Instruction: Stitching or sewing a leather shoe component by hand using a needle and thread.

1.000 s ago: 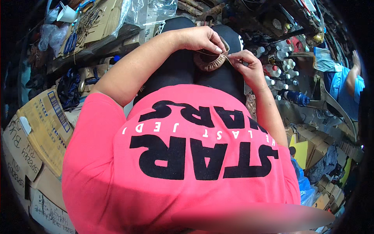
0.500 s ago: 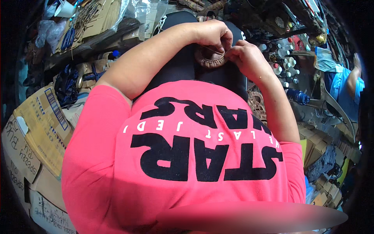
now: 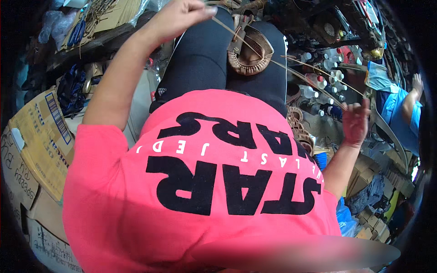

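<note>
A brown leather shoe (image 3: pixel 249 68) with a gathered, stitched toe sits between my thighs, its toe toward me. A pale thread (image 3: pixel 302 78) runs through it and stretches out to both sides. My left hand (image 3: pixel 182 19), up and to the left of the shoe, pinches one taut end; its fingers are a little blurred. Far to the right, my right hand (image 3: pixel 356 123) is raised with fingers curled, holding the other side of the thread. Two strands reach that hand.
Several brown shoes (image 3: pixel 301 129) lie beside my right hip. Plastic bottles (image 3: pixel 309 92) stand on the right, near another person's blue sleeve (image 3: pixel 398 102). Cardboard boxes (image 3: pixel 43 145) are stacked at left. Brown cords (image 3: pixel 98 16) lie on cardboard at upper left.
Both hands were close together at the shoe. They have moved wide apart, left hand up and leftward, right hand right and toward me, drawing the thread out long.
</note>
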A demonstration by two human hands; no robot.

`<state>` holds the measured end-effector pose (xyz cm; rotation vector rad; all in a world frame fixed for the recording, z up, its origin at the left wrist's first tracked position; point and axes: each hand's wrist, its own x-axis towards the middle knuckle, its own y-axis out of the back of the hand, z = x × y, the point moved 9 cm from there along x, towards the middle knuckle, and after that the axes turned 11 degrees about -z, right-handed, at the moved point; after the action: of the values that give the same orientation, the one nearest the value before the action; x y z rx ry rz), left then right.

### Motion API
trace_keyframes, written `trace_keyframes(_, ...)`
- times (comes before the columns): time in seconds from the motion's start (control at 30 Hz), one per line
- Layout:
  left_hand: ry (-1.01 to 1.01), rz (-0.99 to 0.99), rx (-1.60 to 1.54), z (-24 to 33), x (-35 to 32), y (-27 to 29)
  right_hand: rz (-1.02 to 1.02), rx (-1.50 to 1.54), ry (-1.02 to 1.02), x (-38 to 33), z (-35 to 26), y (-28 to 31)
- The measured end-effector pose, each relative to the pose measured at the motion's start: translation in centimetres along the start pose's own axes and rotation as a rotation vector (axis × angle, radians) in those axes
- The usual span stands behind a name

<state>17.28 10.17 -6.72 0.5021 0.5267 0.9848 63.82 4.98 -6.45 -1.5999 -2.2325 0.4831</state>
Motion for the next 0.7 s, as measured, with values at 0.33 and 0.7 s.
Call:
trace_keyframes(0.33,-0.156,-0.028,-1.636,-2.3,3.0,-3.4,-0.225,-1.806,-0.329,-3.8,7.2,-1.4)
trace_keyframes(0.7,0.133,0.203,-0.277,-12.5,-3.2,5.3,0.434,-0.850,-0.456,-3.5,3.3,5.9)
